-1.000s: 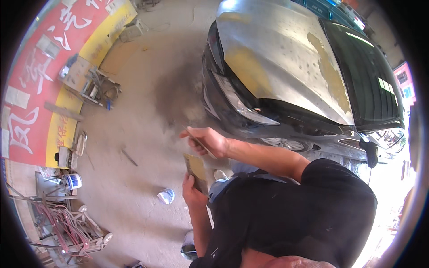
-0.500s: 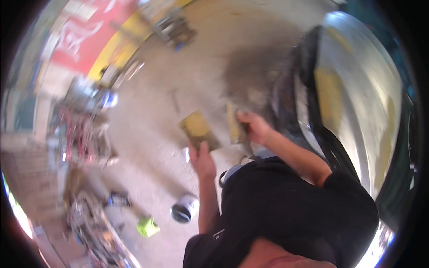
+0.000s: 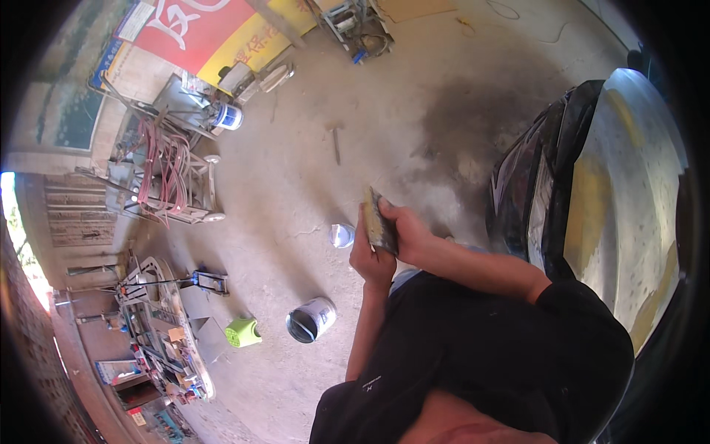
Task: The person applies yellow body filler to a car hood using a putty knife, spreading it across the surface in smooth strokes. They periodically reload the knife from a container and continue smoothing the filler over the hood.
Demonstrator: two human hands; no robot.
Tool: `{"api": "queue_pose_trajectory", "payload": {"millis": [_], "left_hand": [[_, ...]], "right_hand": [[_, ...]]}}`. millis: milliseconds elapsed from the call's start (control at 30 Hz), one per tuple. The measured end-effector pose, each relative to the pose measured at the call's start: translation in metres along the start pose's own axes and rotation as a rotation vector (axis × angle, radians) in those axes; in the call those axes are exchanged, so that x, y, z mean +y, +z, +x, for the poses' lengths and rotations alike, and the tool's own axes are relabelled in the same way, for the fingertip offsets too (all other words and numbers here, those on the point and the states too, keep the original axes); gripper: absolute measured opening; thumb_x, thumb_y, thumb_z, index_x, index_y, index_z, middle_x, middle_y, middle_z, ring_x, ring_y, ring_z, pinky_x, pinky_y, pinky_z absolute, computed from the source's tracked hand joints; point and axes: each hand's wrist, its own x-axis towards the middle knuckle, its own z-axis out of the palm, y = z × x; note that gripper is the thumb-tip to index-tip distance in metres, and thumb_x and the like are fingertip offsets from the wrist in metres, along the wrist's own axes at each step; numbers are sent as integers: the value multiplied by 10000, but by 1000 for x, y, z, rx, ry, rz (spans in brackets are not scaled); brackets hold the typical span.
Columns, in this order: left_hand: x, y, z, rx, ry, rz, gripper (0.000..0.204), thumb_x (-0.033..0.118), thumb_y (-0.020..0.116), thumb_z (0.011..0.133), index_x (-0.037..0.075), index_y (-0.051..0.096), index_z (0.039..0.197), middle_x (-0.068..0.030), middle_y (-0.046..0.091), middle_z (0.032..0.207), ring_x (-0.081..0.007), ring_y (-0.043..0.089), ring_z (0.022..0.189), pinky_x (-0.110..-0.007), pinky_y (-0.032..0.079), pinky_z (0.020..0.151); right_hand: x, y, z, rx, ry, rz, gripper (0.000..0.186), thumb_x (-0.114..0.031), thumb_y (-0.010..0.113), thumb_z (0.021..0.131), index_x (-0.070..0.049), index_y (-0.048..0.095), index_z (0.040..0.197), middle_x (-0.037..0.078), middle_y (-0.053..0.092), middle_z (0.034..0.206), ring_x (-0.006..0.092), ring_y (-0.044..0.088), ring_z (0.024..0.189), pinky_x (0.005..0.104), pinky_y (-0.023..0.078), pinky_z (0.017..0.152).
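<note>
In front of my torso, both hands are pressed close together around two thin plates. My left hand (image 3: 372,260) grips a yellow-smeared putty board (image 3: 368,206) from below, fingers along its left side. My right hand (image 3: 410,233) holds a dark, stained putty scraper (image 3: 383,228) with its thumb on top. The scraper lies against the board, so the faces between them are hidden. To the right stands a car with a silver panel (image 3: 636,185) bearing yellow filler patches (image 3: 588,211).
A hammer (image 3: 336,144) lies on the concrete floor. A small tin (image 3: 341,236), a bucket (image 3: 319,314) and a green stool (image 3: 242,332) stand at left. Farther left are a cart with a reddish hose (image 3: 164,166) and a cluttered workbench (image 3: 166,333).
The two plates were apart, and now they are together. My left hand has moved right toward my right hand. The view has turned, with floor and car shifting in it.
</note>
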Motion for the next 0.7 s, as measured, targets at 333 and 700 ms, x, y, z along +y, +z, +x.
{"api": "queue_pose_trajectory", "payload": {"millis": [333, 700], "left_hand": [[13, -28, 7, 30, -12, 207, 273, 131, 627, 1004, 5, 721, 1227, -189, 757, 838, -369, 753, 702, -424, 550, 607], [-47, -67, 69, 31, 25, 139, 269, 101, 585, 1001, -13, 733, 1195, -200, 767, 850, -397, 769, 753, -424, 583, 667]], "right_hand": [[-12, 35, 20, -98, -162, -267, 343, -291, 617, 1111, -18, 590, 1317, 117, 701, 1185, 251, 706, 1051, 441, 598, 940], [10, 98, 84, -193, -323, -424, 266, -268, 656, 1093, -39, 615, 1222, 58, 704, 1056, 163, 692, 925, 359, 589, 850]]}}
